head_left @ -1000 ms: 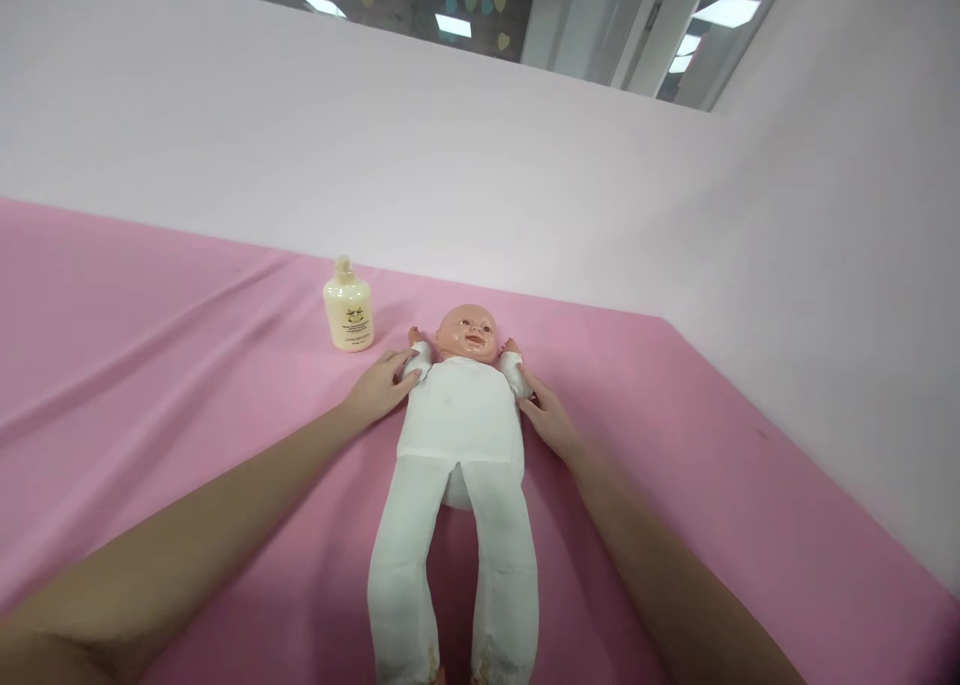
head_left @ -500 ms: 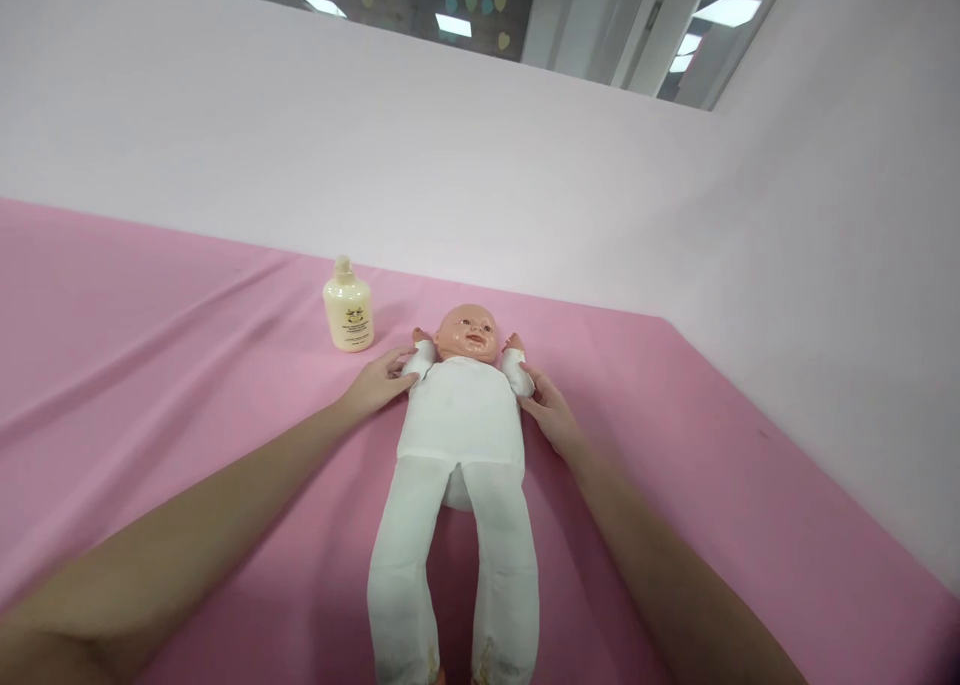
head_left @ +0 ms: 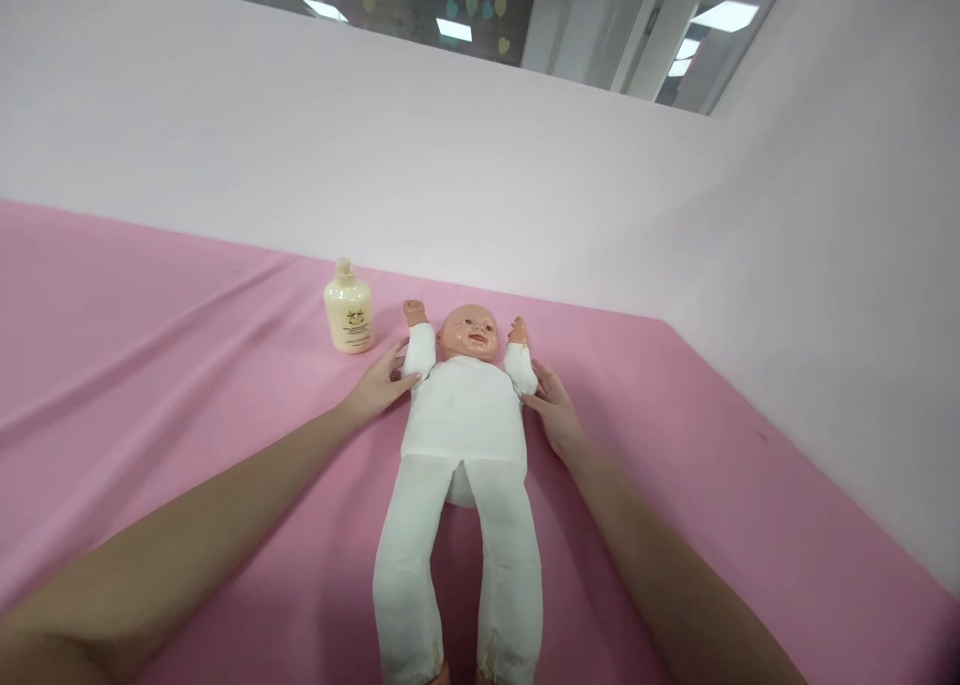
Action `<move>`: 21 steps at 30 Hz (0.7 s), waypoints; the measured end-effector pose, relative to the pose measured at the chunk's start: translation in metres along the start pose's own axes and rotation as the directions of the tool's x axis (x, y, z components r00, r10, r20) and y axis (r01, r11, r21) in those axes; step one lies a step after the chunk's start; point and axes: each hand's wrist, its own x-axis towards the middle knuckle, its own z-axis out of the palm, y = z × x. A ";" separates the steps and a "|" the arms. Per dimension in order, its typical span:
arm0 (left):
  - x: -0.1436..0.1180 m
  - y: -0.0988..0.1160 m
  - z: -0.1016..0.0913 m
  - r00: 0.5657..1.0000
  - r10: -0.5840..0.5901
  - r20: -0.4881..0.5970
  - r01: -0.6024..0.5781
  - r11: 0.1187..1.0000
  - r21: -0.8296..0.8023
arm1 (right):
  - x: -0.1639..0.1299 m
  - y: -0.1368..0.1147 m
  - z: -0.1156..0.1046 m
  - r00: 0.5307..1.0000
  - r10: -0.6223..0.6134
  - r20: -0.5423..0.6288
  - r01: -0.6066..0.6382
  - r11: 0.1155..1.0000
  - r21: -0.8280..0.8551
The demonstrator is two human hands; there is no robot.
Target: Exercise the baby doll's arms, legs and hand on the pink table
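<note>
A baby doll [head_left: 465, 410] with a white cloth body and a bare plastic head lies on its back, feet towards me. Its arms are bent up beside the head. My left hand [head_left: 381, 380] grips the doll's arm on the left side, thumb in front and fingers behind the white sleeve. On the other side, my right hand [head_left: 555, 405] holds the opposite arm near the elbow in the same way. Some of my fingertips are hidden by the doll's arms. The doll's feet are cut off by the bottom edge of the view.
A cream-coloured lotion bottle [head_left: 349, 310] with a label stands upright left of the doll's head. The pink cover [head_left: 225, 365] under everything has creases at the left. A pale wall [head_left: 420, 165] rises behind, with a window [head_left: 420, 5] above it.
The doll's arms have swung further up, and its plastic hands now reach higher beside the head. My hands have stayed almost in place on the arms. The bottle has not moved.
</note>
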 end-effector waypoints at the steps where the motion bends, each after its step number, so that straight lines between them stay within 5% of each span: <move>1: -0.001 0.001 0.000 1.000 -0.002 0.013 0.003 1.000 -0.021 | 0.001 0.001 -0.001 1.000 0.006 -0.009 -0.005 0.999 0.034; 14: 0.003 0.000 0.004 0.997 0.054 0.054 -0.043 0.982 -0.186 | 0.000 -0.003 0.003 0.998 0.056 -0.031 -0.050 0.984 0.169; 21: 0.002 0.005 0.008 0.999 -0.034 0.005 0.034 0.946 -0.323 | -0.004 -0.009 0.006 1.000 0.025 -0.007 -0.024 0.997 0.072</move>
